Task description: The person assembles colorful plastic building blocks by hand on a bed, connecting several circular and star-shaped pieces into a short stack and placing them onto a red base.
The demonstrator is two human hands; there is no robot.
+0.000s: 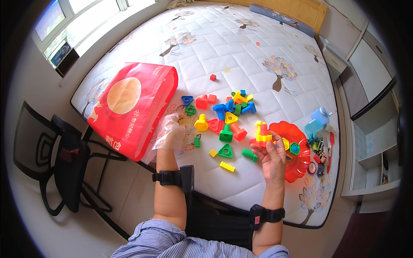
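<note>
My right hand (273, 159) pinches a toy bolt (263, 131) with yellow and red parts between thumb and fingers, raised beside a red flower-shaped tray (303, 159). Clear plastic film, apparently a bag (160, 144), wraps my left hand (173, 134), blurring its fingers. To the right of that hand, loose plastic bolts and nuts lie on the mattress: a yellow bolt (201, 123), a green bolt (226, 133), a red bolt (238, 132), a blue bolt (220, 111) and a green triangular nut (225, 151). Coloured nuts, one green with a blue centre (294, 148), sit in the tray.
A large red bag (129, 107) lies left of the toys. Beyond the tray are a light-blue bottle (321, 116) and a pile of small items (320, 150). A black chair (64, 163) stands at the left, shelves (376, 167) at the right. The patterned mattress (223, 47) stretches away.
</note>
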